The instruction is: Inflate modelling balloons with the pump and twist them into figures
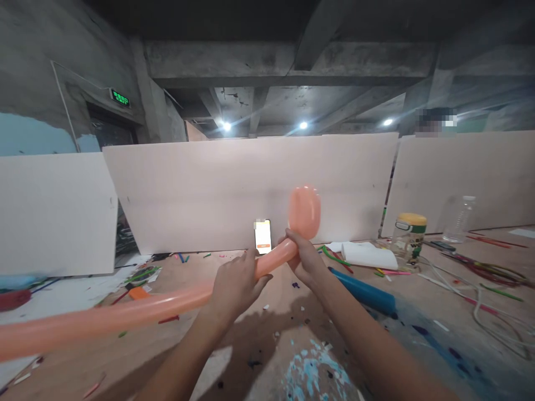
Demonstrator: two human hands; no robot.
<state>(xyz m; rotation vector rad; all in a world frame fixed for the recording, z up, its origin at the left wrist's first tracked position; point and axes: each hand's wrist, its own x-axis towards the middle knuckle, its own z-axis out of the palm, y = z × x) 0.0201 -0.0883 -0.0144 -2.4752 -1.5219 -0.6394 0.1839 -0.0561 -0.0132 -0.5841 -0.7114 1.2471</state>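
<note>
2 hands (235, 282), apparently 1 orange balloon (305, 211), 1 lit phone (263, 235)

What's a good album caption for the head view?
Left hand and right hand hold a long orange balloon before a lit phone.

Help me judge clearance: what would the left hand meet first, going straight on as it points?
Beyond the balloon it holds, the left hand would probably meet the phone before the white panel; depth is unclear.

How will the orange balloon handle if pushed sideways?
The balloon looks puffed with air, so probably very light for its size. Its long stretch past the left hand would likely sway or flex. The taut, shiny skin suggests it could pop if squeezed hard.
</note>
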